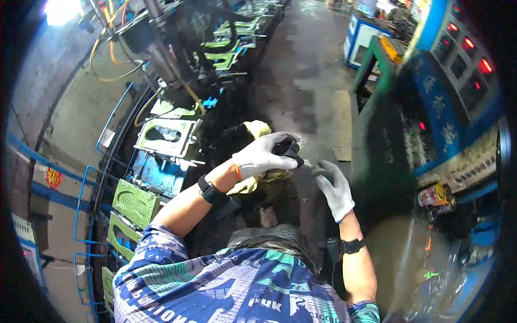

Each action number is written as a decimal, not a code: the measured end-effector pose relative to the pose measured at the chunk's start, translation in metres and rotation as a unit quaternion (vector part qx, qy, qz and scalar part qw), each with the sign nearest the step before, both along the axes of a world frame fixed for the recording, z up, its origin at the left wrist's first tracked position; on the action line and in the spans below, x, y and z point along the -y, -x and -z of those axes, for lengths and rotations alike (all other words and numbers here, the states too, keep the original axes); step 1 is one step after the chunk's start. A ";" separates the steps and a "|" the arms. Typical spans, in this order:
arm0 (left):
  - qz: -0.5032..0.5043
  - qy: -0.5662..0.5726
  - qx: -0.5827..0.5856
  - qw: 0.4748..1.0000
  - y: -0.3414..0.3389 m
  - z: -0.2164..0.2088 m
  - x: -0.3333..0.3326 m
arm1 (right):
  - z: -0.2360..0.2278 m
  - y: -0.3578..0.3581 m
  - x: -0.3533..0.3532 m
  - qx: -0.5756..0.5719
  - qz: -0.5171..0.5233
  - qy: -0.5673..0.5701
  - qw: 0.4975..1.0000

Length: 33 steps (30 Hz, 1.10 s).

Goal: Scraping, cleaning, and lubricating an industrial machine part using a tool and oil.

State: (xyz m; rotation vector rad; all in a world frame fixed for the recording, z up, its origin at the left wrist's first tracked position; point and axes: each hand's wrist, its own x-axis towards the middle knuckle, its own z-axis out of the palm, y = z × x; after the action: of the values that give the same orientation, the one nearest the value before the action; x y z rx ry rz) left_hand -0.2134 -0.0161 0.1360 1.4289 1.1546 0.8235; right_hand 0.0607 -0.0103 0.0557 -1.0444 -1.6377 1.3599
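"Well, the gloved left hand (260, 156) pinches a black piece (293, 152)?"
"Yes, above the floor (319, 113); the right hand (336, 194), fingers loosely curled, is near it."
"That green mould (134, 203)?"
"It bears a textured, sole-shaped pattern."

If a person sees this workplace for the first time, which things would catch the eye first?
Probably the left hand in a whitish fabric glove, near the centre, holding a small black object, with the similarly gloved right hand open and apart to its right. Next, perhaps, the pale green, blocky moulds lined up along the left, and the glowing red displays at upper right.
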 end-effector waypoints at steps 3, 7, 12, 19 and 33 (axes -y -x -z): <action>-0.068 -0.017 -0.017 0.997 0.028 0.036 -0.018 | 0.002 0.049 -0.043 -0.047 -0.064 0.004 0.997; -0.187 0.009 -0.085 0.979 0.041 0.051 -0.043 | 0.018 0.116 -0.096 0.066 -0.141 -0.087 0.984; -0.361 0.034 -0.105 0.926 0.088 0.090 -0.093 | 0.061 0.209 -0.181 0.035 -0.210 -0.139 0.967; -0.532 0.114 -0.002 0.839 0.133 0.118 -0.143 | 0.097 0.307 -0.241 -0.007 -0.266 -0.045 0.963; -0.642 0.070 0.090 0.758 0.243 0.141 -0.168 | 0.136 0.462 -0.244 -0.215 -0.258 0.124 0.934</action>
State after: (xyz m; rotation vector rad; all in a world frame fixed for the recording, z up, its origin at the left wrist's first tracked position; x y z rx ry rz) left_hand -0.4568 0.1520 -0.0050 0.2016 1.9639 1.6861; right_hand -0.4009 0.2338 -0.0802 -0.3929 -1.4765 2.0172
